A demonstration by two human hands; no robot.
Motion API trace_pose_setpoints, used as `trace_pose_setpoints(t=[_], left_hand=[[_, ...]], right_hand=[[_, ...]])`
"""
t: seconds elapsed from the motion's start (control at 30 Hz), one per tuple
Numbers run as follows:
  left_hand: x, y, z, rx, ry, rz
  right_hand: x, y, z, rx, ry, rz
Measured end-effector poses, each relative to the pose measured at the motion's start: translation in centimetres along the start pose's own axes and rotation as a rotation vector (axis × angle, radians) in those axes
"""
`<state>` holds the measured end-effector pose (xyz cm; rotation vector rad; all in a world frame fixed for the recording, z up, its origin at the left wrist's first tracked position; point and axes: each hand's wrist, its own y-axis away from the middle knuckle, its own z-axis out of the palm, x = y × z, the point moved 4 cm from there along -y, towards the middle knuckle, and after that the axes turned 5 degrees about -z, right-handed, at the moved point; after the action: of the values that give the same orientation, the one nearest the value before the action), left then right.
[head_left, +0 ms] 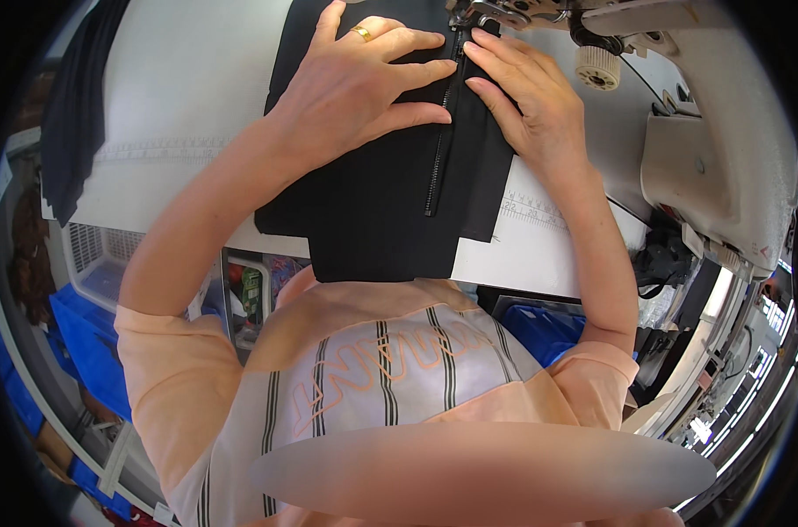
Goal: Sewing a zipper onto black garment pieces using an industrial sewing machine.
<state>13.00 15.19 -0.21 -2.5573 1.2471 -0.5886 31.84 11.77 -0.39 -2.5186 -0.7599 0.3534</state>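
While both flat, open hands press it, the black fabric [373, 211] lies beneath the left hand [359, 83] and right hand [531, 101].

White table [179, 97] carries it all: black fabric [373, 211] with a zip [438, 149] spread flat, front edge hanging over, sewing machine [715, 132] on the right, dark cloth [70, 114] draped off the left edge.

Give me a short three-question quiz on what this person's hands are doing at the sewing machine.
1. True or false: both hands rest flat on the black fabric.
2. What runs between the left hand and the right hand? A) a ribbon B) a zipper C) a ruler
3. Which hand wears a gold ring?

Key: 1 true; 2 B; 3 the left hand. The sewing machine stands at the right.
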Motion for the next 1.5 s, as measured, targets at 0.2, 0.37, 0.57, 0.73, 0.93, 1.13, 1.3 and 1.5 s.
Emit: trace_pose_setpoints(t=[0.2,0.37,0.57,0.73,0.93,1.13,1.3,1.5], left_hand=[[-0.1,-0.6,-0.2,-0.055,-0.019,0.022],[0.2,-1.0,-0.8,-0.006,0.08,0.027],[-0.1,-1.2,-0.9,-0.019,0.103,0.017],[-0.4,-1.3,-0.7,0.008,0.138,0.006],[-0.2,-1.2,-0.6,0.036,0.076,0.049],[-0.2,-1.2,-0.5,0.021,0.078,0.026],[-0.1,-1.2,-0.8,0.047,0.05,0.053],[-0.3,-1.3,-0.8,0.037,0.064,0.07]], right_hand=[[0.2,-0.3,0.1,0.061,0.008,-0.044],[0.2,-0.4,-0.1,-0.045,-0.039,0.056],[-0.2,-1.1,-0.3,-0.011,-0.041,0.012],[-0.1,-1.1,-0.4,-0.145,0.001,0.084],[-0.5,-1.4,-1.1,-0.083,0.0,0.067],[-0.2,-2.0,-0.7,-0.065,-0.107,0.222],[0.4,-2.5,1.3,0.022,-0.186,0.43],[1.3,-3.0,2.3,0.003,-0.171,0.543]])
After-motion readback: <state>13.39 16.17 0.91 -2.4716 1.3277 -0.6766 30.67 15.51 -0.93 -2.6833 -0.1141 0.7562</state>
